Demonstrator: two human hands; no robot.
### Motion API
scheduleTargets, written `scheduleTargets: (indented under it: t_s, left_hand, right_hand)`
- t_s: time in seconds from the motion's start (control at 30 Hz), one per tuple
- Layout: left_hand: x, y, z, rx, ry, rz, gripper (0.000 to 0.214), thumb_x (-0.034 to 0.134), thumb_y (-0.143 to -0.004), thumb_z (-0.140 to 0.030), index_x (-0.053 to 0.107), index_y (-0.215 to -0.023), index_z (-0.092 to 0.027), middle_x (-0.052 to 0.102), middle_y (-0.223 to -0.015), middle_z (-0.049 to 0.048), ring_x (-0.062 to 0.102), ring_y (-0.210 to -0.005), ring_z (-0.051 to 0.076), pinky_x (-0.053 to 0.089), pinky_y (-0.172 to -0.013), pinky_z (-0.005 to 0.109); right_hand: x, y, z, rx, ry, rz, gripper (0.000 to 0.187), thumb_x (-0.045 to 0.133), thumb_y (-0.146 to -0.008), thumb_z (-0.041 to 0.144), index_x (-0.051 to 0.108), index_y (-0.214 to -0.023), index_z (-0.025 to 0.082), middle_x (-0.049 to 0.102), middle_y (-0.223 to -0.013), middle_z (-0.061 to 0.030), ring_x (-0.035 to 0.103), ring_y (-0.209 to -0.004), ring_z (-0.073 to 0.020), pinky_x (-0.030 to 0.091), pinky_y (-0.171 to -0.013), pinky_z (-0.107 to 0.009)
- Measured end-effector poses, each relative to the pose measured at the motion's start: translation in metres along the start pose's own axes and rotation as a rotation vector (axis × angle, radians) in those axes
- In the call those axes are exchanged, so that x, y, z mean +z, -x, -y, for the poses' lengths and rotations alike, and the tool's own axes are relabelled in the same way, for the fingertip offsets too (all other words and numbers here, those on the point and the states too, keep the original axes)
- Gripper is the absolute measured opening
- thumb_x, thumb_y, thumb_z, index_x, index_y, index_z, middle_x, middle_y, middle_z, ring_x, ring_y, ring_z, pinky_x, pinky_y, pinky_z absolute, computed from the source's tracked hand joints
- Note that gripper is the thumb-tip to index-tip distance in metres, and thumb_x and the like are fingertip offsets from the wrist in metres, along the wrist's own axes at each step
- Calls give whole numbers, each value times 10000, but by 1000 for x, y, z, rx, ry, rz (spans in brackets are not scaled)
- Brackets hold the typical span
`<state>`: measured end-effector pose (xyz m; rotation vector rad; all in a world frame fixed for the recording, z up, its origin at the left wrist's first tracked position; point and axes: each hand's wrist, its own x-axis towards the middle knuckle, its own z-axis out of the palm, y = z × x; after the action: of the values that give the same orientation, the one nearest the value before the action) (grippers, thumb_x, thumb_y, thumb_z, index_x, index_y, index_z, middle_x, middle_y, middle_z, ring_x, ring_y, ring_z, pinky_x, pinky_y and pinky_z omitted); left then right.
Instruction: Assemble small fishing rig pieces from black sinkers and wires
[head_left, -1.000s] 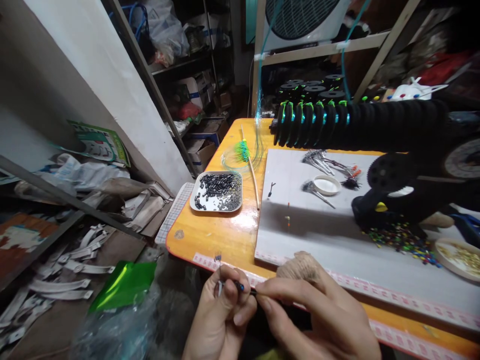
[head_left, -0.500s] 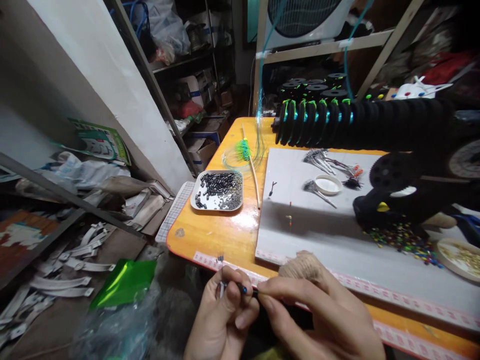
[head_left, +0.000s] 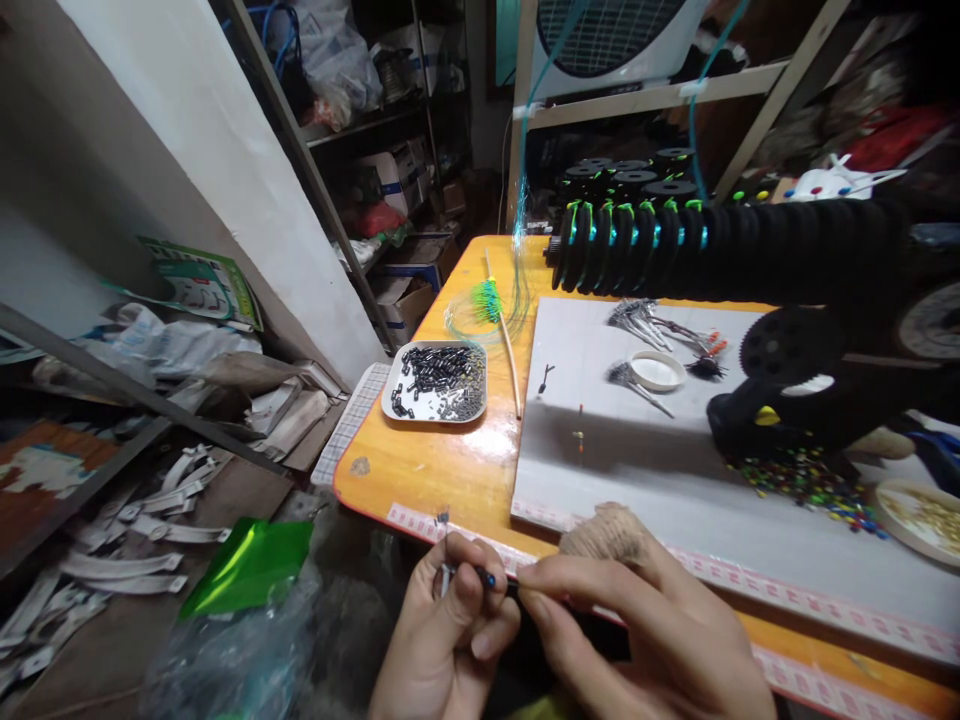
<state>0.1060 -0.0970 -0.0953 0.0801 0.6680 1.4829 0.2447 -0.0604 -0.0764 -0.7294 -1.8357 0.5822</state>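
Note:
My left hand [head_left: 442, 640] and my right hand [head_left: 652, 630] meet at the near edge of the orange table [head_left: 420, 470]. Both pinch one thin dark rod with a small blue bead [head_left: 489, 577] between them. The left fingers close round its left end, where a fine wire tip [head_left: 443, 520] sticks up. My right thumb and forefinger grip the right end. A ball of beige twine [head_left: 604, 530] lies just behind my right hand on the grey mat [head_left: 660, 480].
A white tray of small black tubes [head_left: 435, 382] sits on the table's left. A long black roller with green-banded spools [head_left: 712, 250] hangs across the mat. Coloured beads [head_left: 810, 478], a white lid [head_left: 656, 370] and metal pins [head_left: 637, 318] lie on the mat. Clutter covers the floor at left.
The view has shifted very slightly. My hands hold the same pinch on the thin rod, with only small finger movement.

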Motion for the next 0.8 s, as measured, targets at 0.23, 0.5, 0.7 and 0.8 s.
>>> scheduleTargets:
  t_s: [0.23, 0.5, 0.7, 0.8]
  left_hand:
    - [6, 1, -3, 24, -54, -38, 238, 954, -584, -280, 756, -668, -179, 611, -570, -41, 476, -416, -7, 319, -431, 92]
    - [4, 0, 3, 201, -251, -200, 322, 986, -492, -293, 717, -602, -155, 645, -624, -11, 608, -583, 90, 511, -579, 174]
    - [5, 2, 7, 588, -336, -249, 395, 961, -524, -382, 626, -554, -174, 663, -667, -52, 507, -467, 40, 421, -471, 152]
    - [7, 9, 2, 529, -306, -150, 381, 909, -646, -384, 576, -628, -199, 620, -546, -64, 429, -390, 36, 343, -425, 158]
  right_hand:
    - [1, -1, -5, -138, 166, 42, 231, 654, -862, 50, 715, -1031, 194, 627, -711, -21, 595, -594, -133, 554, -547, -235]
    - [-3, -1, -8, -315, 296, 118, 254, 534, -990, 119, 700, -1182, 113, 768, -974, -118, 684, -816, -186, 589, -701, -305]
    - [9, -8, -5, -265, 237, 18, 155, 573, -946, 80, 717, -996, 104, 742, -805, -95, 657, -697, -179, 555, -636, -313]
    - [13, -11, -5, -262, 227, 44, 214, 517, -982, 108, 722, -924, 132, 733, -807, -66, 656, -763, -173, 557, -744, -336]
